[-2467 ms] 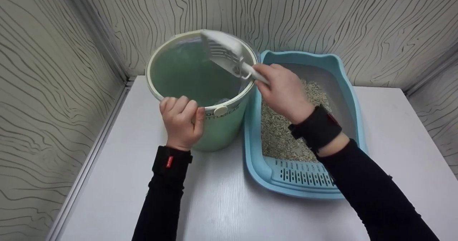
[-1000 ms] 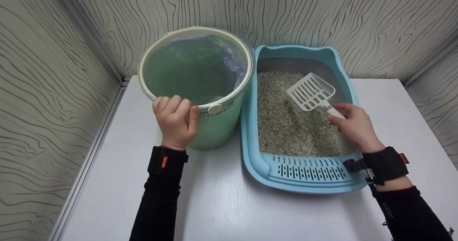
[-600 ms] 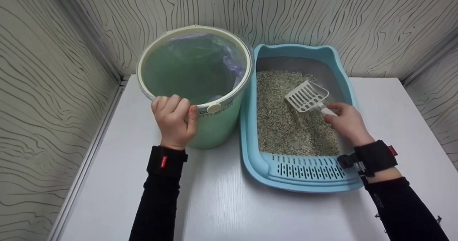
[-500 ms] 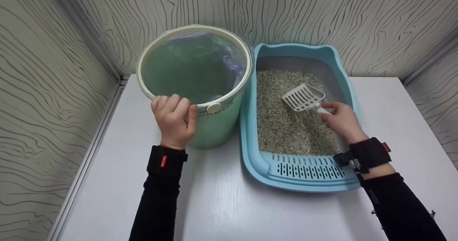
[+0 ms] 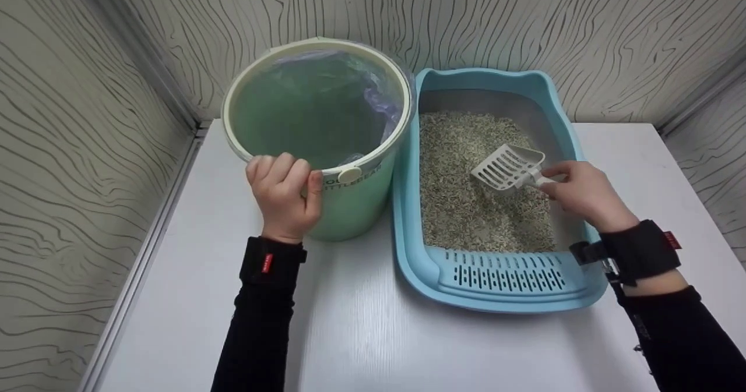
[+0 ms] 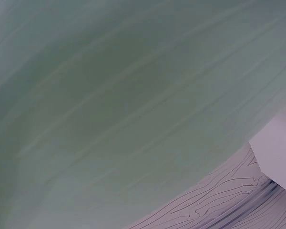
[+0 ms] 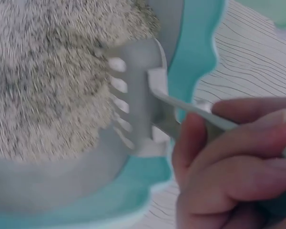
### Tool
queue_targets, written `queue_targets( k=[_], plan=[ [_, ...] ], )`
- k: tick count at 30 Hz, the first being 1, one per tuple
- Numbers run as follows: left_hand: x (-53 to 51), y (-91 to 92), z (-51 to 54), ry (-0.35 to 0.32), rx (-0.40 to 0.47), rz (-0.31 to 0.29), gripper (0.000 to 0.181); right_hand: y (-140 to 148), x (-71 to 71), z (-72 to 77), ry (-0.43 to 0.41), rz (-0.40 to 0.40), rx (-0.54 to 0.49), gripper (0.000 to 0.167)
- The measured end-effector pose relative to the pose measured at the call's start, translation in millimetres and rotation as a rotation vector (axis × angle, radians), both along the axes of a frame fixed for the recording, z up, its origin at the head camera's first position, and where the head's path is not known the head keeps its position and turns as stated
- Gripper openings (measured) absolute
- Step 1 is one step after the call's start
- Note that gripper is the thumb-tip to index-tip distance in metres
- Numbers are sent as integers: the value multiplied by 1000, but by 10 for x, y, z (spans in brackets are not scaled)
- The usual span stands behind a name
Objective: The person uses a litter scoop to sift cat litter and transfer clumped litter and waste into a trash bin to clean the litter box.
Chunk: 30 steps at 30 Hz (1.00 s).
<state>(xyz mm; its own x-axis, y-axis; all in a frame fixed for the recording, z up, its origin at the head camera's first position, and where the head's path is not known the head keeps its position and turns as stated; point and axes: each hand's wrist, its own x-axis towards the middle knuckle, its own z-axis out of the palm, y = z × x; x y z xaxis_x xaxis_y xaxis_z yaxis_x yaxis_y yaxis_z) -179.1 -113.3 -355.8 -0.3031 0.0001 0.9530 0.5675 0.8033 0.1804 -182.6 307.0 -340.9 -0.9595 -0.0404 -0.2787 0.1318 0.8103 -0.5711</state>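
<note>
My right hand (image 5: 586, 194) holds a white slotted litter scoop (image 5: 508, 168) by its handle, and the scoop's head is over the litter (image 5: 478, 217) in the blue litter box (image 5: 407, 205). In the right wrist view the curled fingers (image 7: 238, 176) pinch the handle, and the tip of the scoop (image 7: 138, 95) lies at the litter's surface. Whether it digs in, I cannot tell. With its fingers curled over the front rim, my left hand (image 5: 285, 197) grips the green bucket (image 5: 355, 211). The bucket's green wall (image 6: 124, 95) fills most of the left wrist view.
A clear, purplish bag (image 5: 382, 106) lines the bucket, which stands close against the litter box's left side. Both stand on a white table (image 5: 355, 345). Patterned wall panels (image 5: 495, 19) rise behind and on both sides.
The scoop was tipped over the bucket at first. My right hand has since carried it right to the litter, lowered it, and shifted slightly right lately. The left hand keeps its grip.
</note>
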Motion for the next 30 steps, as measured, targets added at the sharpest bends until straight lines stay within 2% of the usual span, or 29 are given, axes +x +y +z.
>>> queue_targets(
  k=[6, 9, 19, 25, 30],
  plan=[
    [-1, 13, 6, 1, -6, -2, 56, 86, 87, -9, -159, 78, -19, 49],
    [0, 17, 4, -1, -9, -3, 56, 68, 97, -59, -194, 100, -25, 49],
    [6, 27, -7, -10, 1, -11, 57, -182, 2, -278, -118, 105, -51, 48],
    [11, 24, -14, -17, 4, -8, 57, -346, -104, -321, -118, 132, -114, 40],
    [6, 22, -18, -6, 2, -9, 56, -632, -163, -357, -121, 112, -147, 39]
  ],
)
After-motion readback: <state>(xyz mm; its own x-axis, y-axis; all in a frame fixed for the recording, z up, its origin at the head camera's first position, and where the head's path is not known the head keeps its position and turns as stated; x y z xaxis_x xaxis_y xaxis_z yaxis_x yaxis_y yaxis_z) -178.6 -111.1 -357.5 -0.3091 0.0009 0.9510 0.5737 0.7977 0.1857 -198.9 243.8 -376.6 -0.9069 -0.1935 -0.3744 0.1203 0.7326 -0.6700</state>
